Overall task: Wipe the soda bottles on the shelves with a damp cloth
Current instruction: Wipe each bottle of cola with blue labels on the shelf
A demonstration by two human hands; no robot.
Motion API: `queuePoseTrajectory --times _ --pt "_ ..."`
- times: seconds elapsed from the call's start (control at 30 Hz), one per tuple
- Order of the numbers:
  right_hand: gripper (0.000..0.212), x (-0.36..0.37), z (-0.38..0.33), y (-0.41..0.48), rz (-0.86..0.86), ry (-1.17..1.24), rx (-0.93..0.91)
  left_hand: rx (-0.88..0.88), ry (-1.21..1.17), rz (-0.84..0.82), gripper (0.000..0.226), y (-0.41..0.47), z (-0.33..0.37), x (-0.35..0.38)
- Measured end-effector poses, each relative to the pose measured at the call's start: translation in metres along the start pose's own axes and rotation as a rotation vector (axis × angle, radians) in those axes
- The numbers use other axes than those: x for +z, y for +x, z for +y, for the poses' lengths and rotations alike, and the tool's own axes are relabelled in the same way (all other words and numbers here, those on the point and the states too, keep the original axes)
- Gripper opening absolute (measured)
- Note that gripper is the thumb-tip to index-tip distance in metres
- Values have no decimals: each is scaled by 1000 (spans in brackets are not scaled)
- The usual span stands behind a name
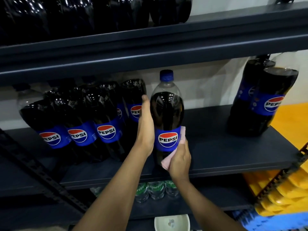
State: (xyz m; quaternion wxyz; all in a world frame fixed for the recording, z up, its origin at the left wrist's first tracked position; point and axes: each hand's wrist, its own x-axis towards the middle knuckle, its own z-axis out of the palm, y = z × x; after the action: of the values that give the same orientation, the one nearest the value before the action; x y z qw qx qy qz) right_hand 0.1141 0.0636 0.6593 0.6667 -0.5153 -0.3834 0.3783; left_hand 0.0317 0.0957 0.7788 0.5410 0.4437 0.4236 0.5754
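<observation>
Now, head view: a person's two bare arms reach in from below to a dark metal rack.
Pepsi bottle (167, 117): upright at the front of the middle shelf (233, 152), blue cap on, label facing the camera, between the two hands.
Left hand (145, 124): laid against the bottle's left side, one digit pointing straight up. The other fingers pass behind the bottle and are hidden, so I cannot tell whether they curl round it.
Right hand (180, 160): fingers curled round a pink cloth (182, 135), pressing it to the bottle's lower right side at the label's edge.
Cloth: bunched, one end showing above the hand, the other below it, both against the bottle.
Pepsi group (100, 114): packed close together on the same shelf, just left of the left hand.
Pepsi pair (263, 97): at the shelf's right end, well apart from the held bottle.
Upper shelf (150, 47): carries dark bottles (83, 14), only their lower parts in view.
Sprite bottles (155, 190): on the level beneath, under the hands.
White bowl (171, 222): at the bottom edge, between the forearms.
Yellow crates (283, 194): lower right, beside the rack.
</observation>
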Motion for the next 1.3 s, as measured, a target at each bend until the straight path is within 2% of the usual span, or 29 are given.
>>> queuePoseTrajectory --times 0.07,0.13,0.2,0.3,0.4,0.47,0.53,0.6,0.7,0.83,0.9,0.97,1.07,1.13,1.2,1.23,1.3 --pt "56 -6 4 2 -14 11 67 47 79 -40 83 -4 -14 -3" --pt "46 -10 0 4 -50 -14 86 110 221 -22 72 -12 -34 -7" --pt "40 -13 -4 5 -93 -36 108 167 305 -9 78 -18 -50 -12" --pt "40 -17 -9 9 -116 -61 147 166 413 9 90 -14 -57 -14" --pt "39 -25 -20 11 -121 -81 166 170 530 75 82 -16 -54 -5" --pt "36 -37 -34 10 -123 -151 110 165 502 121 72 -17 -53 7" --pt "38 -56 -51 10 -93 -242 -6 140 390 174 69 -14 -50 23" --pt "38 -78 -72 12 -65 -381 -159 97 230 200 76 -11 -46 44" --pt "33 -108 -104 10 14 -509 -474 -17 14 150 79 -6 -32 74" --pt "37 -137 -126 13 180 -604 -1023 -363 -188 -159 93 -5 -20 106" --pt "36 -144 -138 20 214 -601 -1147 -434 -230 -297 95 -7 -16 117" --pt "28 -148 -156 28 254 -535 -1111 -446 -261 -294 88 -10 -12 126" --pt "27 -149 -175 32 363 -340 -878 -520 -312 -152 83 -15 -12 136" --pt "31 -149 -165 25 374 -372 -911 -543 -309 -136 83 -15 -11 137" --pt "39 -148 -144 14 373 -504 -1008 -581 -286 -195 83 -16 -8 136" --pt "42 -150 -137 10 390 -523 -1008 -583 -250 -231 83 -17 -9 135" --pt "42 -150 -130 9 443 -484 -897 -565 -165 -242 78 -18 -11 132"
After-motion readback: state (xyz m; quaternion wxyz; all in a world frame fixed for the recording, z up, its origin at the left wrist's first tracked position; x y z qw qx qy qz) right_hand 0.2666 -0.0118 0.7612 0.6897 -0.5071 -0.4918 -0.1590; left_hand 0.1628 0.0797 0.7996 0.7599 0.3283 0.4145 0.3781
